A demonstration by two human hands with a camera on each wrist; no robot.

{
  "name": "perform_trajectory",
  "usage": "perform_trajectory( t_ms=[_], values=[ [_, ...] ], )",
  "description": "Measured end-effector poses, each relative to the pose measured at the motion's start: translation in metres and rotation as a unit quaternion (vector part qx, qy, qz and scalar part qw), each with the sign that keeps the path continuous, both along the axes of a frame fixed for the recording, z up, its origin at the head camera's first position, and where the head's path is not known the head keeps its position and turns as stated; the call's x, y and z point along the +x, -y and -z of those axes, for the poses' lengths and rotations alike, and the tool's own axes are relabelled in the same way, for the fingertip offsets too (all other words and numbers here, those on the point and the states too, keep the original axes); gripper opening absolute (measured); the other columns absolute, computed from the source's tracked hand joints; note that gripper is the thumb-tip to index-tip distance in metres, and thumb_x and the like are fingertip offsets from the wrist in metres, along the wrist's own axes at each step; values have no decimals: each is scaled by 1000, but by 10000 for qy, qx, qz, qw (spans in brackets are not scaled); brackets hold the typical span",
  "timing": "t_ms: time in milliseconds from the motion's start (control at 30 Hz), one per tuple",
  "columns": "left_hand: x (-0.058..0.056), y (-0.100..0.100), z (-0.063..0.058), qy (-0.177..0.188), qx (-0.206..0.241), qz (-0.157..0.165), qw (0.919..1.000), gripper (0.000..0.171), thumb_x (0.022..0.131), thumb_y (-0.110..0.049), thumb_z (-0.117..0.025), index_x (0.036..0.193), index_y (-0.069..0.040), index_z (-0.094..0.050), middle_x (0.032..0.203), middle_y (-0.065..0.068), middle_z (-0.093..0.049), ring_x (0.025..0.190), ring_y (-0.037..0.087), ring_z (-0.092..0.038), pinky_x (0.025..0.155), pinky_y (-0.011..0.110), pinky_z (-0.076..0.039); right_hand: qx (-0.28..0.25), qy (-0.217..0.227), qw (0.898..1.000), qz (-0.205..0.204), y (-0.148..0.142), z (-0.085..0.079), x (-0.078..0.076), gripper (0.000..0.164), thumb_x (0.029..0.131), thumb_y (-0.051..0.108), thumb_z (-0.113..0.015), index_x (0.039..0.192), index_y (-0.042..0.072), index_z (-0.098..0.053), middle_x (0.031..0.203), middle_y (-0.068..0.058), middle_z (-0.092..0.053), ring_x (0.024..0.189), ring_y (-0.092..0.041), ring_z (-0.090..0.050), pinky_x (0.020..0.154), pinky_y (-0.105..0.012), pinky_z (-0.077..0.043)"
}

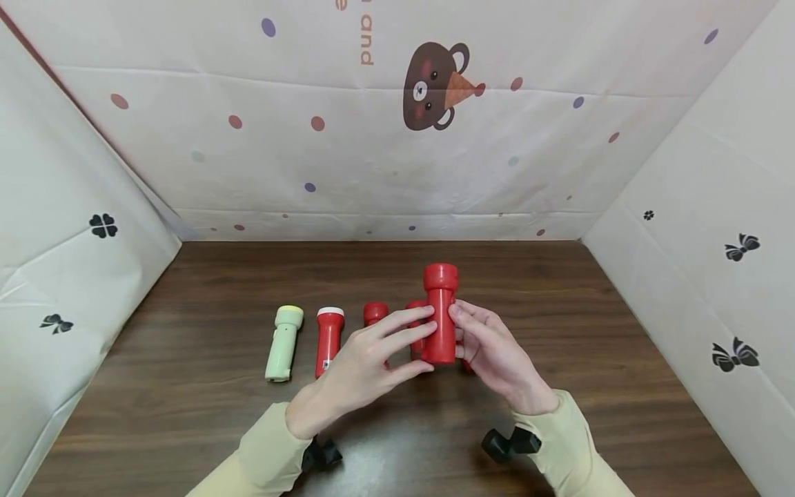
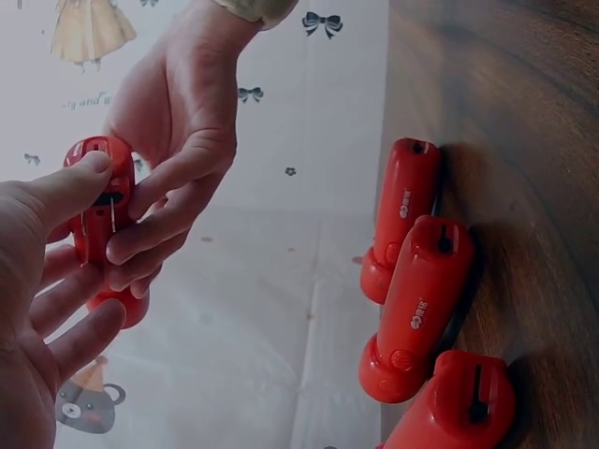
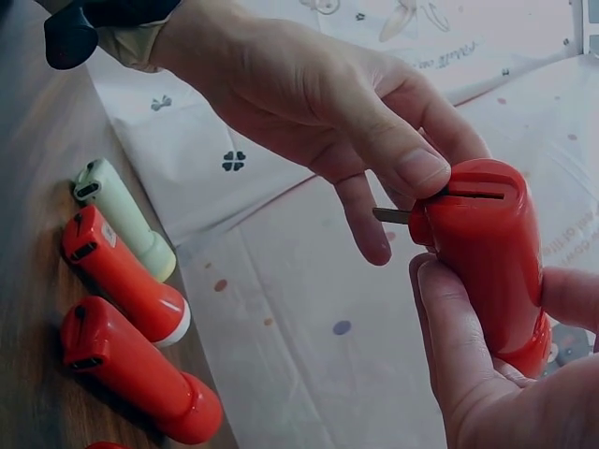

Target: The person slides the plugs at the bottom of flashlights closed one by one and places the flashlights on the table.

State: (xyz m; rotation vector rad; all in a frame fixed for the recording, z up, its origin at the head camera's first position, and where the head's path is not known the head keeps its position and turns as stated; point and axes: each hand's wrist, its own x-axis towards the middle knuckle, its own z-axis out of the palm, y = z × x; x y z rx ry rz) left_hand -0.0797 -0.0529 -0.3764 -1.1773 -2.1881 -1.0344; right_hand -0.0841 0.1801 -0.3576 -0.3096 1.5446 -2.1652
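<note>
Both hands hold a red flashlight [image 1: 441,324] above the table, its wide head pointing away from me. My right hand [image 1: 497,355] grips its right side between thumb and fingers. On the other side, my left hand [image 1: 366,359] pinches the flashlight near its tail end; the thumb [image 3: 416,168] presses beside a slot there, while other fingers are spread. Metal plug prongs [image 3: 391,215] stick out of the flashlight's side, also visible in the left wrist view. The left hand partly hides a red flashlight [image 1: 375,313] lying behind it.
On the wooden table [image 1: 186,414], a pale green flashlight [image 1: 283,345] and a red flashlight with a white rim [image 1: 329,338] lie to the left. More red flashlights [image 2: 407,210] lie in the row, partly covered by the hands. Printed white sheets [image 1: 373,166] wall the table.
</note>
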Motion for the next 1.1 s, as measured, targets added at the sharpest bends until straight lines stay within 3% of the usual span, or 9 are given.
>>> perform_trajectory(
  t_ms=[333,700,900,1100],
  values=[
    [3,1,0,324,-31,38,9995,57,81,-20,-92,134,-12,-72,144,7,-68,124,19,-71,91,19,-62,13,-45,10000,54,1,1,2,28,113,17,-39,133,15,-59,112,10,-78,97,-5,-77,83,-23,-64],
    [3,2,0,252,10,-14,9997,56,80,-20,-93,132,-11,-73,140,7,-70,118,18,-73,78,11,-59,-127,42,9998,112,4,1,4,26,113,18,-40,131,15,-58,112,9,-77,96,-5,-77,82,-21,-64],
    [4,4,-1,279,44,52,9996,56,79,-18,-93,132,-11,-73,138,8,-71,106,15,-74,61,5,-47,-247,-2,9997,92,6,2,6,25,113,17,-40,130,14,-59,111,9,-77,94,-4,-76,81,-21,-64],
    [3,5,-1,312,66,152,9994,56,80,-19,-93,131,-10,-73,140,9,-70,101,14,-72,62,3,-46,-229,-51,9996,181,8,2,8,26,113,16,-40,130,14,-60,112,9,-77,94,-5,-77,81,-22,-65]
  ],
)
